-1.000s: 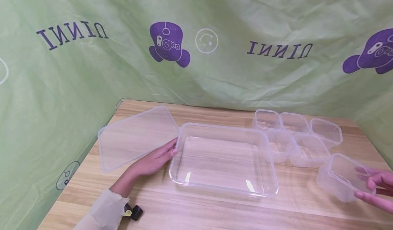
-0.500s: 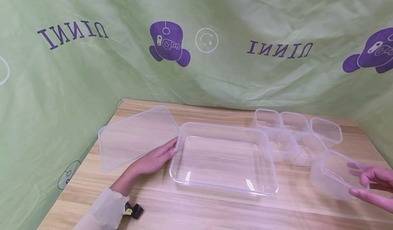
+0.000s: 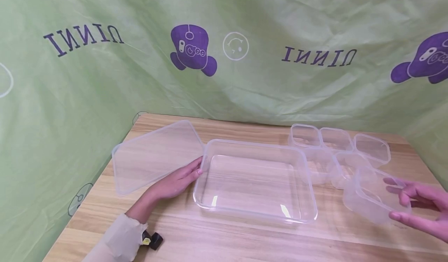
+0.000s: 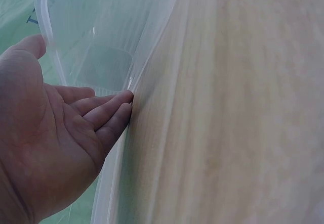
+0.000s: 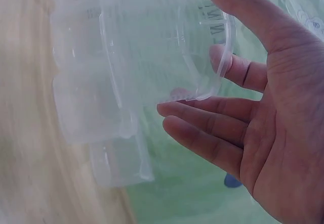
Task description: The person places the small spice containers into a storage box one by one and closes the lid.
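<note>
A large clear plastic box (image 3: 252,215), its top uncovered, stands mid-table in the head view. My left hand (image 3: 178,182) touches its left side with fairly straight fingers; in the left wrist view the thumb (image 4: 31,45) lies by the rim. At the right, my right hand (image 3: 425,205) grips a small clear plastic container (image 3: 371,205) by its right end, thumb and fingers on its wall. This container is held slightly tilted and overlaps another small container behind it. In the right wrist view the fingers (image 5: 207,123) lie along its underside.
Several matching small containers (image 3: 336,139) stand grouped behind, right of the box. A flat clear lid (image 3: 154,161) lies to the left, its corner close to the box. A green printed cloth (image 3: 245,95) hangs behind the wooden table (image 3: 224,242). A black device (image 3: 152,240) sits at the left sleeve.
My right hand has carried the small container left and slightly up, toward the large box. The left hand and the box have stayed in place.
</note>
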`<action>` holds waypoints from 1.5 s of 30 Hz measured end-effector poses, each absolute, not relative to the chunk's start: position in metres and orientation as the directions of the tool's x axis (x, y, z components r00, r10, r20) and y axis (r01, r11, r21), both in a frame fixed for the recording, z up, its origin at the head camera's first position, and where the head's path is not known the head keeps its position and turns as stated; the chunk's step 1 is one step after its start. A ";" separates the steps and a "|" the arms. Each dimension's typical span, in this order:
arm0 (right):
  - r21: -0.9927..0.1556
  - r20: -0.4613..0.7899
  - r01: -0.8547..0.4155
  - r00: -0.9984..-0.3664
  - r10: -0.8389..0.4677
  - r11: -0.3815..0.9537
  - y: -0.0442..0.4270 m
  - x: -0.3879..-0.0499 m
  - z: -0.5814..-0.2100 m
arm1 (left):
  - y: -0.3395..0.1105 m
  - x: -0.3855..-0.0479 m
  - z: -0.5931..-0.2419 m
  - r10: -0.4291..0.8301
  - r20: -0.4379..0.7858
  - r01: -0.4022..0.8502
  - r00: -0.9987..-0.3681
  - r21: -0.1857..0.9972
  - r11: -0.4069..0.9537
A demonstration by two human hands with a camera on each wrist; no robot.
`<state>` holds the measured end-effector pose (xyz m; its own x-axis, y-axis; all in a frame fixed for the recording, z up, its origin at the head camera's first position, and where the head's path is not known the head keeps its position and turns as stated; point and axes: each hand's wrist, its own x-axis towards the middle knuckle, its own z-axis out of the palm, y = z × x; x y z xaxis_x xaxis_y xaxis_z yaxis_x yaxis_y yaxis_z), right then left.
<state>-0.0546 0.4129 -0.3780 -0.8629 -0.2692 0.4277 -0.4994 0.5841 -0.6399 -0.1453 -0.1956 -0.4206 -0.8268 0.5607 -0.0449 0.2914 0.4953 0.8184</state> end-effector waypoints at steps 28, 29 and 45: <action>-0.503 0.367 -0.502 -0.861 -0.352 0.704 0.350 -0.084 -0.327 | -0.190 -0.143 -0.416 0.568 -0.048 0.305 -0.821 0.805 0.509; -0.498 0.366 -0.494 -0.865 -0.344 0.712 0.349 -0.085 -0.327 | -0.190 -0.142 -0.416 0.569 -0.052 0.305 -0.821 0.801 0.514; -0.494 0.372 -0.569 -0.822 -0.431 0.658 0.319 -0.113 -0.334 | -0.181 -0.138 -0.413 0.573 -0.071 0.298 -0.817 0.798 0.523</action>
